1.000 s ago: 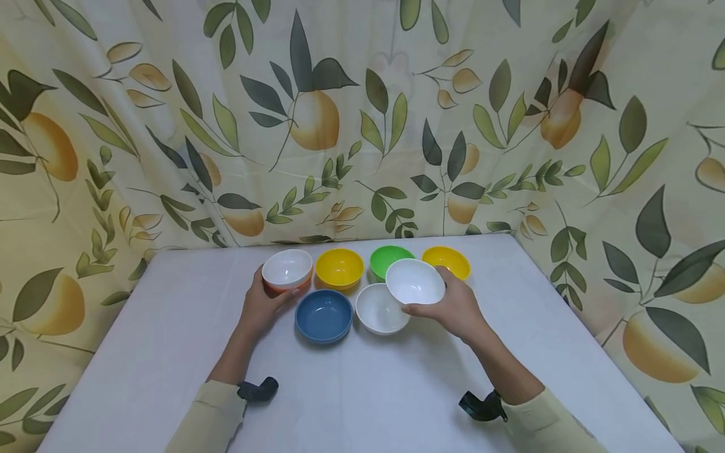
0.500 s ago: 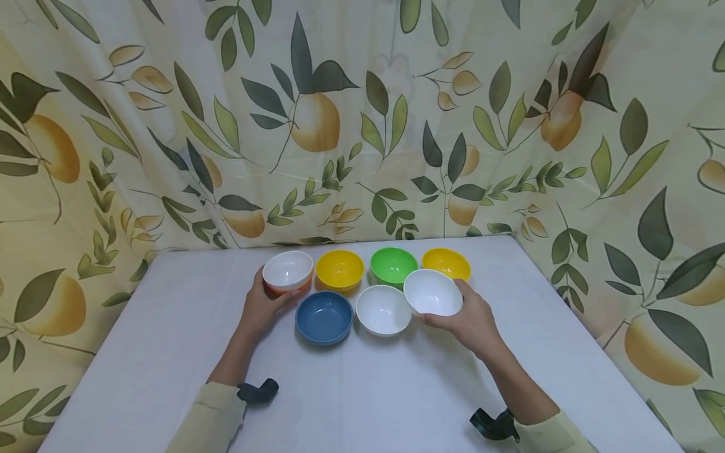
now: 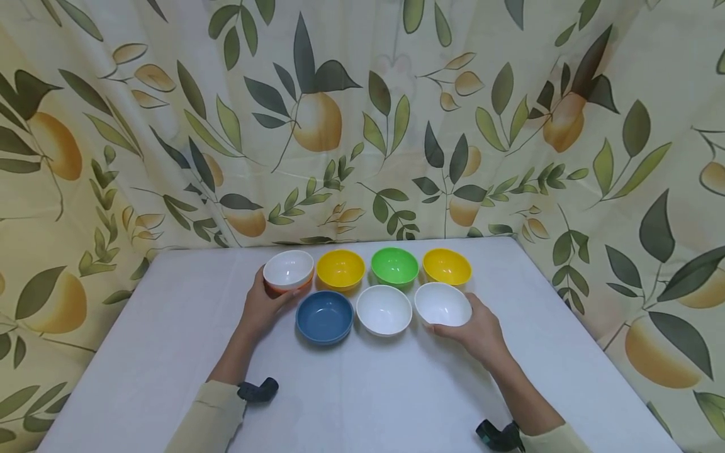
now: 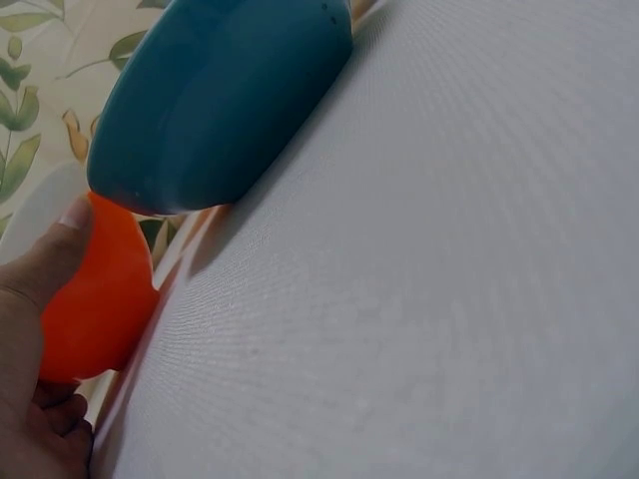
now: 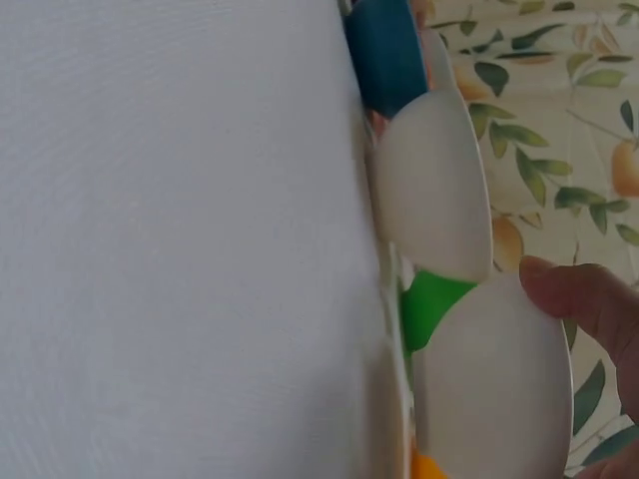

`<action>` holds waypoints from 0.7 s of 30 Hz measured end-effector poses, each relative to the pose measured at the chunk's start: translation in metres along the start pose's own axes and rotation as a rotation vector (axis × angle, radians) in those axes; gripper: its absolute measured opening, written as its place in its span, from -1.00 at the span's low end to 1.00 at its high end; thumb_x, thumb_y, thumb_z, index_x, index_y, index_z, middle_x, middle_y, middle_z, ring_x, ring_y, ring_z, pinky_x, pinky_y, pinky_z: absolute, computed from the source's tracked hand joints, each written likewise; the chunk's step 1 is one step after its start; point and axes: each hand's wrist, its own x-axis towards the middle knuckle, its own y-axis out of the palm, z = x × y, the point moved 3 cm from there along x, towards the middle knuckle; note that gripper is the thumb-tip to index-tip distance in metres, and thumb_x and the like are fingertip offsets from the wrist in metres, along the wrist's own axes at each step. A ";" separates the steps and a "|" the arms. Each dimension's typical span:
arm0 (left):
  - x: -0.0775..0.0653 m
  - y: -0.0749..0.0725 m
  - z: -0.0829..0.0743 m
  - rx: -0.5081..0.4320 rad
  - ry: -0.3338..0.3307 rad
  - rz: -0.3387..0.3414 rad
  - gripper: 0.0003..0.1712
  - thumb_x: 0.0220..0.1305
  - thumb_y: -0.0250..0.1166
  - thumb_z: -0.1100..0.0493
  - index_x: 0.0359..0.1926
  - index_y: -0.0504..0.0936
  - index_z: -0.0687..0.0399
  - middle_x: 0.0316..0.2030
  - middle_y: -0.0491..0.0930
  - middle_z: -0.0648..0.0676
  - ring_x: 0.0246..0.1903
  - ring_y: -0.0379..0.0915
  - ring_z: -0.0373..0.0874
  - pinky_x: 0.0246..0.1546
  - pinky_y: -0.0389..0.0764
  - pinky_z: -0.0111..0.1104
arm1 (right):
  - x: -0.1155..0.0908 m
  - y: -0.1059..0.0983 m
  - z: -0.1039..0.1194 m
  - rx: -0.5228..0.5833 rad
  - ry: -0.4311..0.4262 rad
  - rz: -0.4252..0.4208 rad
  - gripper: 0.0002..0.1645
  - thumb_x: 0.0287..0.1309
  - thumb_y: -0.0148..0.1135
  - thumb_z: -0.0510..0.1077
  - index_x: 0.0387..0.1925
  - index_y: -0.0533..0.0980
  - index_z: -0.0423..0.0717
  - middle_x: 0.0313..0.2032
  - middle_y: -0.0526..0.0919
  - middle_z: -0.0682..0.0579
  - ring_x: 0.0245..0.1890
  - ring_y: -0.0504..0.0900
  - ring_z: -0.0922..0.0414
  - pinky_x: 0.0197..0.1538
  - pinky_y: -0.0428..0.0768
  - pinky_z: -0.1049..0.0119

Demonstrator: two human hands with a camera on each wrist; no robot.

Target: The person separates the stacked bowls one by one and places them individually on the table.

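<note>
At the row's left end my left hand [image 3: 265, 308] grips an orange bowl [image 4: 100, 299], thumb on the near side. A white bowl [image 3: 287, 269] sits nested inside the orange one. My right hand [image 3: 481, 330] holds another white bowl [image 3: 443, 304] by its right side, thumb at the near rim, close over the table at the front row's right end. Left of it stands a second white bowl [image 3: 384, 311], then a blue bowl [image 3: 324, 317]. Behind them are a yellow bowl [image 3: 340, 269], a green bowl [image 3: 394, 267] and another yellow bowl [image 3: 447, 265].
A white cloth covers the table [image 3: 351, 402], whose far edge meets a patterned curtain [image 3: 374, 176]. Black wrist camera mounts [image 3: 258, 390] show at both sleeves.
My right hand has carried its white bowl rightward and down, from over the other white bowl to beside it, uncovering the green bowl. My left hand keeps its grip in place.
</note>
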 end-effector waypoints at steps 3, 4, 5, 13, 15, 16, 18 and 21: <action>0.000 0.000 0.000 -0.002 -0.008 0.000 0.27 0.24 0.58 -0.07 0.67 -0.08 0.10 0.56 0.16 0.27 0.49 0.12 0.18 0.52 0.18 0.06 | 0.000 0.003 -0.004 -0.004 0.017 0.004 0.25 -0.14 0.76 0.07 0.41 0.26 -0.41 0.30 0.45 -0.43 0.25 0.45 -0.34 0.24 0.56 -0.27; 0.000 0.000 0.000 0.000 -0.011 0.000 0.28 0.23 0.58 -0.08 0.67 -0.09 0.10 0.56 0.15 0.27 0.49 0.12 0.18 0.52 0.18 0.06 | 0.000 0.004 -0.006 -0.007 0.023 0.005 0.25 -0.14 0.76 0.07 0.42 0.25 -0.41 0.31 0.44 -0.43 0.25 0.45 -0.34 0.25 0.56 -0.27; 0.000 0.000 0.000 0.000 -0.012 0.001 0.28 0.23 0.58 -0.09 0.68 -0.09 0.10 0.56 0.15 0.26 0.49 0.12 0.18 0.52 0.19 0.06 | 0.000 0.005 -0.007 -0.009 0.028 0.007 0.26 -0.14 0.76 0.07 0.42 0.25 -0.41 0.31 0.44 -0.43 0.26 0.44 -0.35 0.25 0.55 -0.27; 0.003 -0.004 -0.004 0.002 0.012 -0.012 0.26 0.24 0.58 -0.07 0.67 -0.07 0.10 0.55 0.18 0.26 0.48 0.14 0.18 0.53 0.17 0.06 | 0.007 0.010 -0.011 -0.011 0.034 -0.005 0.33 -0.17 0.77 0.16 0.48 0.23 -0.31 0.34 0.43 -0.39 0.29 0.42 -0.33 0.28 0.53 -0.28; 0.004 -0.004 -0.004 0.002 0.012 -0.017 0.26 0.24 0.58 -0.07 0.67 -0.07 0.11 0.55 0.18 0.27 0.48 0.14 0.18 0.53 0.18 0.07 | 0.009 0.010 -0.012 -0.011 0.027 -0.008 0.36 -0.18 0.77 0.17 0.50 0.22 -0.30 0.36 0.41 -0.38 0.31 0.41 -0.34 0.29 0.52 -0.28; 0.004 -0.004 -0.004 0.004 0.007 -0.017 0.26 0.23 0.58 -0.07 0.67 -0.07 0.11 0.55 0.18 0.27 0.48 0.14 0.18 0.53 0.18 0.06 | 0.009 0.011 -0.013 -0.013 0.027 -0.009 0.36 -0.18 0.77 0.16 0.51 0.21 -0.29 0.37 0.41 -0.38 0.31 0.41 -0.34 0.29 0.51 -0.28; 0.003 -0.003 -0.003 0.004 -0.002 -0.013 0.26 0.23 0.58 -0.07 0.67 -0.07 0.09 0.55 0.17 0.26 0.49 0.13 0.18 0.53 0.18 0.05 | 0.009 0.011 -0.014 -0.018 0.029 -0.010 0.38 -0.18 0.78 0.14 0.53 0.19 -0.28 0.38 0.40 -0.38 0.32 0.40 -0.34 0.30 0.50 -0.28; 0.002 -0.001 0.000 0.003 -0.015 -0.009 0.25 0.23 0.58 -0.06 0.67 -0.06 0.08 0.55 0.18 0.25 0.49 0.13 0.17 0.52 0.19 0.05 | 0.009 0.013 -0.017 -0.023 0.031 -0.013 0.39 -0.17 0.78 0.12 0.55 0.17 -0.28 0.40 0.39 -0.38 0.34 0.39 -0.34 0.32 0.49 -0.28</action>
